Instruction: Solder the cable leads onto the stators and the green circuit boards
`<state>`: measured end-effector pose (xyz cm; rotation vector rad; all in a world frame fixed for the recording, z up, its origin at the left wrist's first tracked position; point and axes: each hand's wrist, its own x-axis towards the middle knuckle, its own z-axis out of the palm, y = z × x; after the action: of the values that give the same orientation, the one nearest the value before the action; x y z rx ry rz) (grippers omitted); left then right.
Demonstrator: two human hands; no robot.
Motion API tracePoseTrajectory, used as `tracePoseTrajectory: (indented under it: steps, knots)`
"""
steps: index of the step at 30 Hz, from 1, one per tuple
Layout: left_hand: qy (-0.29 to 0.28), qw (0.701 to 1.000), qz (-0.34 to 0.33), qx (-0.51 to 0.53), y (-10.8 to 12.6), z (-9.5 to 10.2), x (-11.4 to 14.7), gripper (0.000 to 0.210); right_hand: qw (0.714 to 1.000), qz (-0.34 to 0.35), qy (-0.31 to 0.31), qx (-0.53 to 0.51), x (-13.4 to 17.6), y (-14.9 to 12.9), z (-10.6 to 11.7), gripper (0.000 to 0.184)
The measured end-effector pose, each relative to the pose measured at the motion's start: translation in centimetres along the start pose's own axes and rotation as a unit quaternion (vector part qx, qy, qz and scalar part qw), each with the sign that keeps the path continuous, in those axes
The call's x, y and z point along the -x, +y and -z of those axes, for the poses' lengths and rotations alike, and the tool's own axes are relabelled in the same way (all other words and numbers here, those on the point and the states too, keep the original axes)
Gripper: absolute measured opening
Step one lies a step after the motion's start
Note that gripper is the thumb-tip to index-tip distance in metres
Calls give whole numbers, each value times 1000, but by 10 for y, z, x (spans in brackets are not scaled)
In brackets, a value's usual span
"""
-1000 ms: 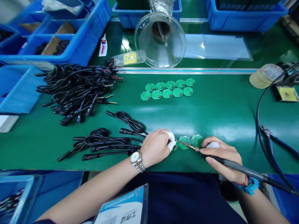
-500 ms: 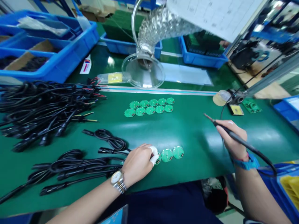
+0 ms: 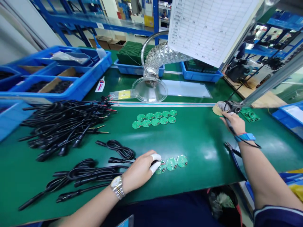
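My left hand (image 3: 139,170), with white covers on thumb and forefinger, pinches the end of a black cable (image 3: 129,160) over a round green circuit board (image 3: 161,168). Two more round boards (image 3: 171,164) lie in line to its right. In my right hand (image 3: 234,123) is a soldering iron (image 3: 228,123), its front end hidden close to a tan round pad (image 3: 217,109) below a metal clamp. Two rows of round boards (image 3: 155,122) lie further back. Several black cables (image 3: 94,170) rest left of my left hand.
A large cable heap (image 3: 68,123) lies at the left before a divided blue bin (image 3: 87,78). Centre back stands a fume hood (image 3: 149,90) on a foil duct. Pliers (image 3: 233,149) lie beside my right forearm. A metal arm (image 3: 265,80) slants at the right.
My right hand has carried the soldering iron away from me, up to the tan pad. My left hand stays at the same board. The view has tilted upward, and pliers now show.
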<state>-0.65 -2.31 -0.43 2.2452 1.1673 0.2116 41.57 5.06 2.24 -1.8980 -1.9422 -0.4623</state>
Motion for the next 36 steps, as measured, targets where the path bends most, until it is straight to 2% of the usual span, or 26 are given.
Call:
tracePoseTrajectory:
  steps: [3, 6, 8, 9, 10, 12, 15, 18, 24, 28, 31, 36]
  knots:
    - [71, 995, -7, -73, -28, 25, 4, 31, 999, 24, -3, -37, 12, -30, 14, 37]
    - [107, 974, 62, -188, -63, 45, 14, 35, 984, 108, -45, -136, 49, -85, 17, 27]
    - [106, 961, 113, -228, -80, 51, 25, 35, 943, 211, -108, -232, 81, -122, 9, 28]
    - [104, 956, 134, -238, -85, 52, 30, 36, 926, 238, -123, -267, 97, -137, 2, 32]
    - [101, 953, 151, -243, -88, 52, 36, 37, 915, 253, -140, -282, 110, -150, -6, 38]
    - [99, 947, 185, -244, -88, 49, 46, 39, 912, 246, -144, -296, 129, -168, -23, 42]
    - [110, 939, 227, -234, -81, 44, 54, 40, 918, 219, -134, -302, 140, -175, -41, 41]
    - [125, 931, 246, -237, -83, 48, 54, 39, 917, 222, -130, -305, 140, -173, -43, 41]
    - [163, 900, 294, -276, -128, 91, 35, 28, 919, 193, -153, -309, 136, -171, -37, 55]
    - [137, 907, 287, -277, -154, 114, 24, 22, 924, 157, -152, -314, 135, -171, -37, 53]
    - [128, 909, 295, -264, -165, 122, 25, 28, 922, 150, -150, -324, 135, -172, -35, 52]
    - [126, 884, 370, -257, -181, 123, 33, 38, 920, 157, -130, -336, 132, -177, -31, 50]
